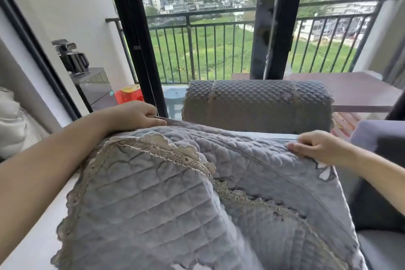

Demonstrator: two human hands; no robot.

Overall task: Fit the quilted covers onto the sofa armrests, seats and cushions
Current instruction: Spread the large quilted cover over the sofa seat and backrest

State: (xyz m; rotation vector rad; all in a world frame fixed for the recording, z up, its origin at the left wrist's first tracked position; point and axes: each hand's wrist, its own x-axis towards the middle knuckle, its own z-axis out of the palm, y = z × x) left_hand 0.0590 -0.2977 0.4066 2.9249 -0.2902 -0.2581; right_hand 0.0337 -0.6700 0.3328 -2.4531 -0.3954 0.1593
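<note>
head cam | looks forward-down | close over quilted cover point(197, 193) | faces balcony railing point(219, 24)

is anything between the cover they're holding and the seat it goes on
Nothing visible does. Both the left hand and right hand grip the far edge of the grey quilted cover, which already lies directly on the white seat.

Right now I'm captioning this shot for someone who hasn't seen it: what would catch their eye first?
A grey quilted cover with a lace trim fills the foreground, bunched over the seat, its far edge held by the left hand and the right hand. Just beyond it stands an armrest already dressed in a darker diamond-quilted cover. Behind, open glass doors give onto a balcony railing, with green fields and houses past it.
</note>
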